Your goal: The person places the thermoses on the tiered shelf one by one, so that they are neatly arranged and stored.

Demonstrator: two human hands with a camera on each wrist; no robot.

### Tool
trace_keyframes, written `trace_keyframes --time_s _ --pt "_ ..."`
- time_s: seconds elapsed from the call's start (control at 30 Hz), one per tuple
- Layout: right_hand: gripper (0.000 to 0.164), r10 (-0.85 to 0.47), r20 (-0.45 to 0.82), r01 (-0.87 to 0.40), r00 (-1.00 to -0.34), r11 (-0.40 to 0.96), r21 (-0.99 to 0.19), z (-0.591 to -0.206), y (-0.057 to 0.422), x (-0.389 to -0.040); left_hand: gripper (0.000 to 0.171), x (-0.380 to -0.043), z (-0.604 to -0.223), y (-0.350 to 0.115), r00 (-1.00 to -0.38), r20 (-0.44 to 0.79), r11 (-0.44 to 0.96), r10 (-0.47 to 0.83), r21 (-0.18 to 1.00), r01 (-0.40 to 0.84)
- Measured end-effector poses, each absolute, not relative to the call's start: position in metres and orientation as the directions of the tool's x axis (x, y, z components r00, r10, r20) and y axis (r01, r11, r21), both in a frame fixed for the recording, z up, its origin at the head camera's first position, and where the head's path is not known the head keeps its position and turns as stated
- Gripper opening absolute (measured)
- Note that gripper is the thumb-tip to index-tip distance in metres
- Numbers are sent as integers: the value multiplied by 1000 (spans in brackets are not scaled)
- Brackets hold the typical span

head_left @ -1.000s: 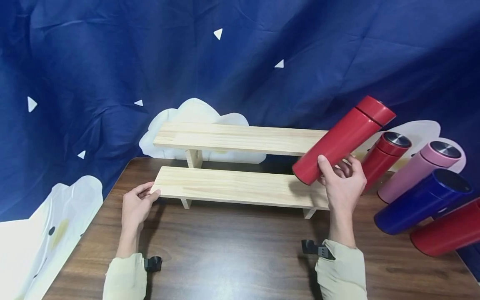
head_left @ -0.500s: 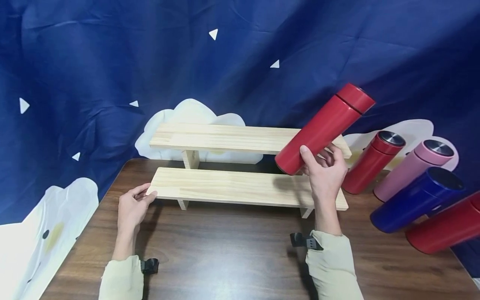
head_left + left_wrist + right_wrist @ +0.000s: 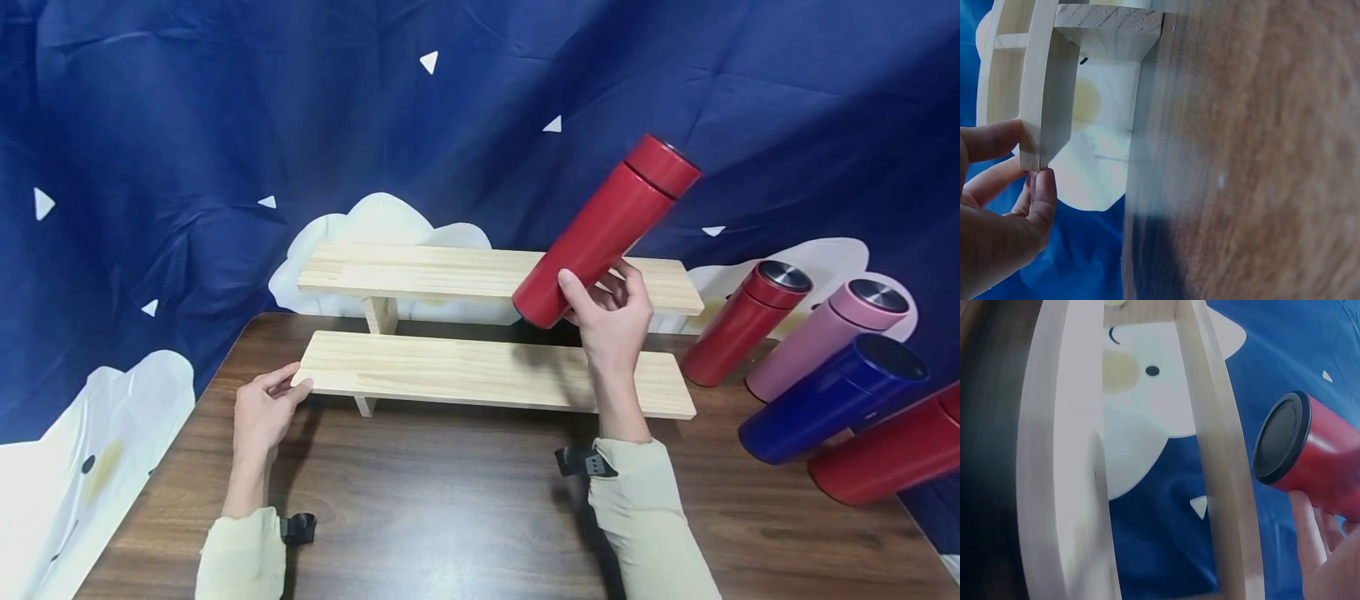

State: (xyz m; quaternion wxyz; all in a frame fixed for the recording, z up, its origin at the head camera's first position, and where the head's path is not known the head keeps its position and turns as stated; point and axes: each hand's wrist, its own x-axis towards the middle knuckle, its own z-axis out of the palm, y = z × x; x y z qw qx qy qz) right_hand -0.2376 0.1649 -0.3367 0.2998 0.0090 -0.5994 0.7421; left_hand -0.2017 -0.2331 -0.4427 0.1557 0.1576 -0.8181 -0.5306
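My right hand (image 3: 617, 321) grips a red thermos flask (image 3: 600, 237) near its lower end, thumb in front and fingers behind. The flask tilts, lid up to the right, and hangs in the air over the two-tier wooden shelf (image 3: 427, 367). In the right wrist view its black base (image 3: 1282, 439) faces the camera, beside the upper board (image 3: 1225, 450). At the shelf's left front corner, my left hand (image 3: 262, 412) pinches the end of the lower board. The left wrist view has that board end (image 3: 1032, 147) between thumb and fingers.
On the right of the brown table (image 3: 450, 492) stand another red flask (image 3: 746, 321), a pink flask (image 3: 825, 337), a blue flask (image 3: 832, 400) and a further red flask (image 3: 888, 450) cut by the frame. A blue curtain (image 3: 480, 125) hangs behind the shelf.
My right hand has carried the red thermos flask leftward and upward, from the shelf's right end toward its middle. My left hand stays at the lower board's corner.
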Motion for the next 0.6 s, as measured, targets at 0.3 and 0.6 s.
trace_keyframes --time_s 0.3,0.6 --pt "57 405 433 -482 -805 -21 -876 -332 142 -251 39 -201 -444 -233 -902 78 377 -424 921 -98" --pt "60 357 500 -529 -789 18 -849 -328 118 -265 40 -202 -443 -235 -902 77 388 -424 916 -104"
